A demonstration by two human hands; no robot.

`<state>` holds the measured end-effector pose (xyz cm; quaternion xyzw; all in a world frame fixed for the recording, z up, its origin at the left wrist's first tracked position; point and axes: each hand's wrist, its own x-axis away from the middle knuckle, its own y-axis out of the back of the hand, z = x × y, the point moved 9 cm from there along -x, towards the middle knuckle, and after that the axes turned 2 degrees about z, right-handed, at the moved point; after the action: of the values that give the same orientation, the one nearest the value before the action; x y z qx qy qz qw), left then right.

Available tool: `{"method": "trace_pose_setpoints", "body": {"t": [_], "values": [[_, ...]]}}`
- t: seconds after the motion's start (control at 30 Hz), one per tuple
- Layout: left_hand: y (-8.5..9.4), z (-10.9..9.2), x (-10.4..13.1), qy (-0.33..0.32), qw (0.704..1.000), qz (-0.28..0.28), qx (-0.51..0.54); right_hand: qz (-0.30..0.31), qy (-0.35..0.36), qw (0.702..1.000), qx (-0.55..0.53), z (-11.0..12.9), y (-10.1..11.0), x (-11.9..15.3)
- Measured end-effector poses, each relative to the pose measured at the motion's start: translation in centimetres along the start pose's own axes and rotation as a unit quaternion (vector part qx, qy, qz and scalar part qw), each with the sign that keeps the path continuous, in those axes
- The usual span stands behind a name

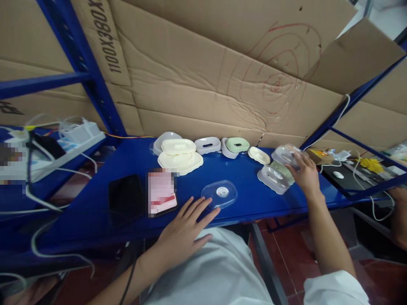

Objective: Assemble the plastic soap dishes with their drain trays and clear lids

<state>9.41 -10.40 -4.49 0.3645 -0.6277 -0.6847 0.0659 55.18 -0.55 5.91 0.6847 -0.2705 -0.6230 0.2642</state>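
The left hand (182,231) is lying nearest, flat on the blue shelf (241,178) with fingers spread and released, fingertips just touching the clear lid (220,193); the right hand (303,171) is reaching into the cluster of clear soap-box parts (276,176), fingers apparently closing on one; a firm pinch comes next.

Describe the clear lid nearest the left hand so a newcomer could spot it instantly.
Start at the blue shelf. Near its front edge, just beyond the left hand, lies a flat clear oval lid. Unlike the cream and grey pieces behind, it is see-through with a round white sticker in the middle.
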Motion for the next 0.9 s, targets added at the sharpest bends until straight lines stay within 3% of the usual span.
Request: {"method": "trace_pose_setpoints", "body": {"t": [0.2,0.37,0.47,0.53,0.67,0.9], "values": [[0.1,0.1,0.2,-0.004,1.0,-0.011,0.014,0.059,-0.052,0.996,0.029,-3.0,-2.1,1.5],[0.3,0.1,0.2,-0.001,1.0,-0.02,0.022,0.076,-0.067,0.993,0.057,-2.8,-1.7,0.9],[0.3,0.2,0.1,0.008,0.999,-0.024,0.026,0.086,-0.033,0.995,0.044,-0.4,-1.4,-1.2],[0.3,0.5,0.1,0.026,0.999,-0.037,0.028,0.142,0.002,0.989,0.031,2.5,-2.4,-2.9],[0.4,1.1,0.3,0.061,0.996,-0.052,0.041,0.296,0.014,0.951,0.091,8.1,-6.7,-5.9],[1.5,1.2,0.4,0.071,0.992,-0.07,0.073,0.362,0.0,0.922,0.139,12.6,-12.3,-8.2]]}}
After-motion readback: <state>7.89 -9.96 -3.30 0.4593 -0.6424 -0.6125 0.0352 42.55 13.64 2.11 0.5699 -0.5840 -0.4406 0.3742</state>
